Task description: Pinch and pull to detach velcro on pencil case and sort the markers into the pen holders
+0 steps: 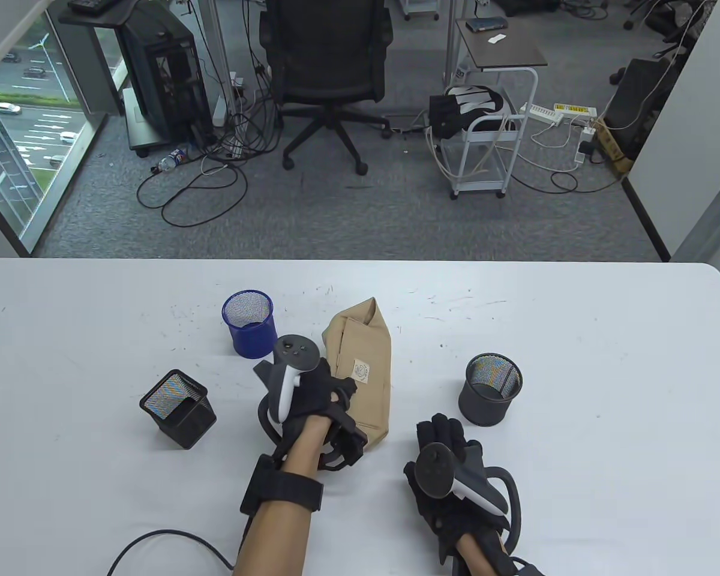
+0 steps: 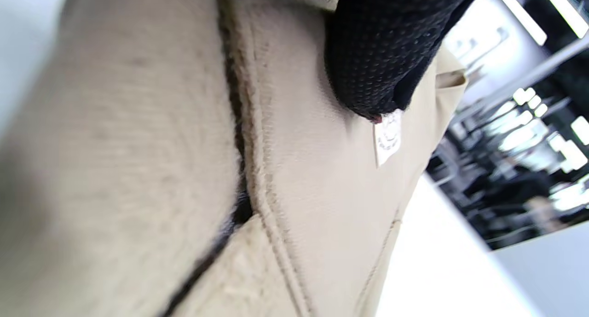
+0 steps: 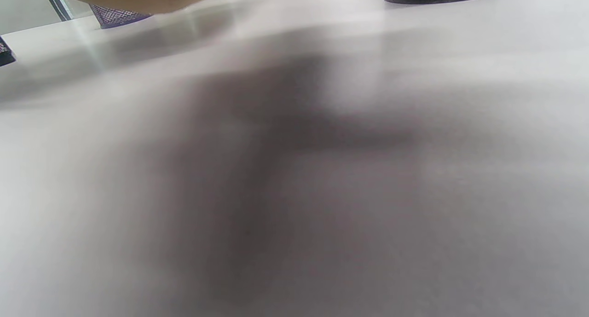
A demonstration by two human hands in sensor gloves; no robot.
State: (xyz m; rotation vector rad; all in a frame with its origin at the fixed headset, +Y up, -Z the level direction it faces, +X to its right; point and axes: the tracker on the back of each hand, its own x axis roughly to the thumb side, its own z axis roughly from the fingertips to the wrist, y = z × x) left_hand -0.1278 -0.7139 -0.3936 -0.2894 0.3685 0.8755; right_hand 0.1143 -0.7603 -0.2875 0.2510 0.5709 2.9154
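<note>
The left hand (image 1: 312, 402) grips the tan pencil case (image 1: 363, 366). The right hand (image 1: 450, 474) rests flat, fingers straight. It should pinch the flap and pull slowly.

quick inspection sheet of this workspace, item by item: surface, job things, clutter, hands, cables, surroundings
surface: white table, small scuff marks toward the far side
job's things: tan pencil case lies closed at centre; blue round holder, black square holder, black round holder stand around it; no markers seen
clutter: nothing seen
grippers: left hand grips the case's near end; right hand rests flat on the table, holding nothing
cables: black cable on the table by the left forearm
surroundings: office chair, white cart, loose floor cables, window at left
</note>
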